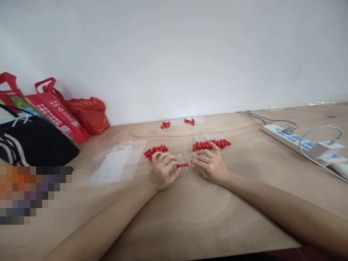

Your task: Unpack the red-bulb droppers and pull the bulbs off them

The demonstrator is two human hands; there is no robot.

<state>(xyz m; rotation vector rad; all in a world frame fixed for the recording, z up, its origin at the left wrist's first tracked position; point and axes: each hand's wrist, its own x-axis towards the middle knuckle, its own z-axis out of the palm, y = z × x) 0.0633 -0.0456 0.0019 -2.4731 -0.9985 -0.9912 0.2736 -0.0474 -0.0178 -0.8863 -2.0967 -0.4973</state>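
My left hand (164, 167) is closed with its fingertips on the left end of a red rubber dropper bulb (182, 165). My right hand (210, 164) pinches a thin clear dropper tube (190, 164), which lines up with the bulb's right end. Whether the tube is inside the bulb is too small to tell. Under and between the hands lies a row of clear tubes (186, 174). A pile of loose red bulbs (156, 150) sits just beyond my left hand. Past my right hand, several droppers with red bulbs on their tubes (210, 145) lie side by side.
Clear zip bags (114, 165) lie on the wooden table at left. Farther back rests another bag (201, 120) with red bulbs around it. A white power strip (285, 137) with plugs and cables is at right. Red bags (87, 114) and a black bag (40, 139) stand at far left.
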